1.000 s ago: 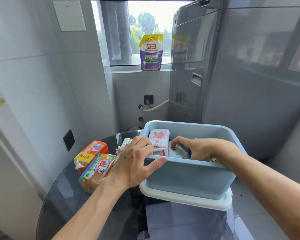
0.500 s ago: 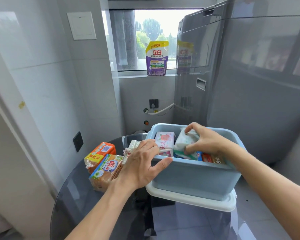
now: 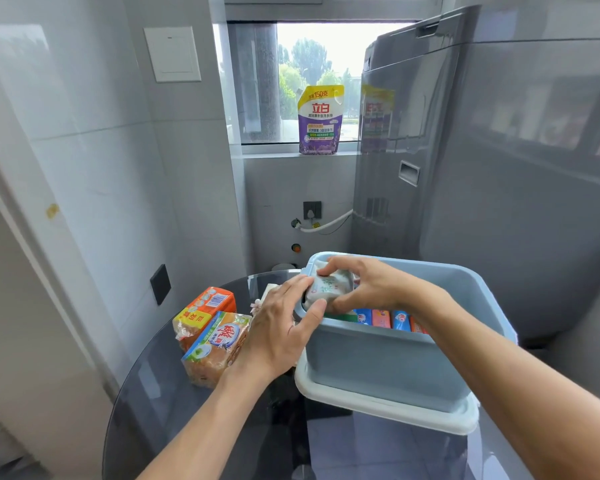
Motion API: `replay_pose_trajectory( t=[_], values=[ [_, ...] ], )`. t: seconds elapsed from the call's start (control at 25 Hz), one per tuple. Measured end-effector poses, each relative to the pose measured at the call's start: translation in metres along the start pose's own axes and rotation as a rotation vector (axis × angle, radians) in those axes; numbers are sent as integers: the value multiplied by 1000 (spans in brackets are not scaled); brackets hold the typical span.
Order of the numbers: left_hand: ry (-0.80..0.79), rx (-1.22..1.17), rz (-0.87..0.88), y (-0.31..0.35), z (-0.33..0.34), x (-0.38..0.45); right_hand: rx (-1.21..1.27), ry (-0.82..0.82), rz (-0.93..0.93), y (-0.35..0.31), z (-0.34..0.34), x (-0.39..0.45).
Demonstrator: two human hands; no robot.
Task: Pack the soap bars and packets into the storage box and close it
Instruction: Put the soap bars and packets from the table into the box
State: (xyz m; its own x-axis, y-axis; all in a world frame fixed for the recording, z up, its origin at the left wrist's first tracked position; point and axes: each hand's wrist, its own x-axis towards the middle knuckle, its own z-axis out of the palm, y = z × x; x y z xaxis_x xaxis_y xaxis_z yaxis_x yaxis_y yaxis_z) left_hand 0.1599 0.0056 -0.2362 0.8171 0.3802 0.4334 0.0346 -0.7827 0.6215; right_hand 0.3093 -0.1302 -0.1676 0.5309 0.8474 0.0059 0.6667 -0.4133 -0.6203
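A light blue storage box (image 3: 388, 362) stands on a white lid (image 3: 378, 407) on the dark glass table. My right hand (image 3: 368, 285) grips a white soap packet (image 3: 329, 289) above the box's near left corner. My left hand (image 3: 281, 327) clasps that corner's rim, with its thumb touching the packet's lower edge. Inside the box, a row of blue and pink soap bars (image 3: 388, 318) stands along the near wall. Left of the box lie an orange soap pack (image 3: 205, 310) and a clear-wrapped green-and-blue soap pack (image 3: 215, 348).
A small white item (image 3: 267, 294) peeks out behind my left hand. A purple detergent pouch (image 3: 321, 121) stands on the windowsill. A grey washing machine (image 3: 465, 168) rises right behind the box. Tiled walls close in on the left, and the round glass table (image 3: 174, 410) curves toward me.
My right hand has lifted the white packet from the box's middle and carried it left to the near corner by my left hand. The left hand has stayed on the rim.
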Motion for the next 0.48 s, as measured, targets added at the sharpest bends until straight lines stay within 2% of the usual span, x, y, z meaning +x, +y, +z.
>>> replay_pose_trajectory(
  t=[0.28, 0.48],
  values=[
    [-14, 125, -63, 8, -1, 12, 65, 27, -10, 2, 14, 3],
    [-64, -42, -116, 2, -2, 16, 12, 36, 40, 0, 13, 3]
  ],
)
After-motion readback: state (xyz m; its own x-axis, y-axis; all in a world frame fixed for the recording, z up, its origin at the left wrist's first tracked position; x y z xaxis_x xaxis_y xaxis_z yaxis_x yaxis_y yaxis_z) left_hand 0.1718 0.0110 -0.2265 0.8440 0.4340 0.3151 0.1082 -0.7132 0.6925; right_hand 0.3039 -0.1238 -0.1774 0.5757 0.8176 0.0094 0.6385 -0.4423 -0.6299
